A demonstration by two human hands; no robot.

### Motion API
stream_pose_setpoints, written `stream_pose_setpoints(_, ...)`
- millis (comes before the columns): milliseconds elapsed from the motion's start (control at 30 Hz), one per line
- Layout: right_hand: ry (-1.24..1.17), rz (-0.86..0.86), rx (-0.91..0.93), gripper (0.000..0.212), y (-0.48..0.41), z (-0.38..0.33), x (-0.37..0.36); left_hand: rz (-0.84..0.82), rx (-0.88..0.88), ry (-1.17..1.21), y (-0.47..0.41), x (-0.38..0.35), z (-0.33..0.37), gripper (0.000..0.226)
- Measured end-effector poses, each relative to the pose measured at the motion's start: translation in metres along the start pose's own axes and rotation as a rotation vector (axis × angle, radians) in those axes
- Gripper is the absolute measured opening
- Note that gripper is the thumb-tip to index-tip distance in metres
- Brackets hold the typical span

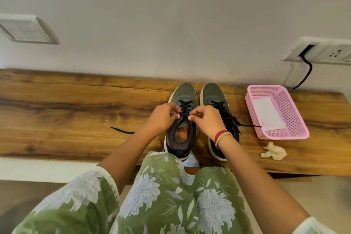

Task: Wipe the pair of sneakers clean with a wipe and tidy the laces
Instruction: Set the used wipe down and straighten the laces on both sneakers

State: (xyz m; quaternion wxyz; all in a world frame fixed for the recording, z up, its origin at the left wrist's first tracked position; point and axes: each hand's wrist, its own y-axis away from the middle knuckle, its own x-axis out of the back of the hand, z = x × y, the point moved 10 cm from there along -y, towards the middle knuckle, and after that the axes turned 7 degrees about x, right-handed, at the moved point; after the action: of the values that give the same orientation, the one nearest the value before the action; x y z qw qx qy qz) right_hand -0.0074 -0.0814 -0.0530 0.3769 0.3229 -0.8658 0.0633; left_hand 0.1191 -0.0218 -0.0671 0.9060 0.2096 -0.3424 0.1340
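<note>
Right of sneakers (210, 92), basket (293, 114) (wipe (267, 114) inside)

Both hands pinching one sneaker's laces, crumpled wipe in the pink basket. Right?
No. The head view shows the crumpled wipe on the wooden table, just outside the pink basket. The left hand and right hand do pinch the laces of one sneaker.

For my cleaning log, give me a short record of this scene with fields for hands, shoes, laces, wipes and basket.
surface: wooden table
left sneaker: lace being handled
left hand: pinches that lace
right hand: pinches the same lace
right sneaker: loose lace trails toward the pink basket
basket contents: flat white wipe
crumpled wipe: on the table, in front of the basket
</note>
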Motion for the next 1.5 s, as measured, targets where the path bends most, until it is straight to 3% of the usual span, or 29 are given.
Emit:
stream_pose_setpoints(200,-0.051,0.044,-0.026,0.009,0.000,0.003,0.000,0.087,0.117,-0.094,0.002,0.003,-0.005,0.015)
stream_pose_setpoints(433,0.122,0.101,0.003,0.011,0.003,-0.004,0.008,0.042,0.132,-0.116,0.005,-0.007,-0.004,0.018)
stream_pose_setpoints(667,-0.010,0.001,-0.062,0.011,-0.002,0.001,0.003,-0.097,0.176,0.009,0.002,-0.008,-0.009,0.024)
stream_pose_setpoints(933,-0.014,-0.017,-0.094,0.016,-0.002,0.015,0.007,-0.056,0.210,0.154,0.001,0.007,-0.017,0.015)
stream_pose_setpoints(1133,0.021,-0.040,-0.065,0.028,-0.001,0.013,0.007,-0.067,0.210,0.147,0.005,-0.001,-0.021,0.024)
stream_pose_setpoints(1333,-0.389,-0.048,-0.145,0.020,0.010,0.018,0.007,-0.024,0.170,0.337,0.009,0.007,-0.022,0.030)
stream_pose_setpoints(1500,-0.512,-0.005,-0.079,0.019,0.019,0.000,0.013,0.080,0.077,0.455,0.014,0.019,-0.011,0.026)
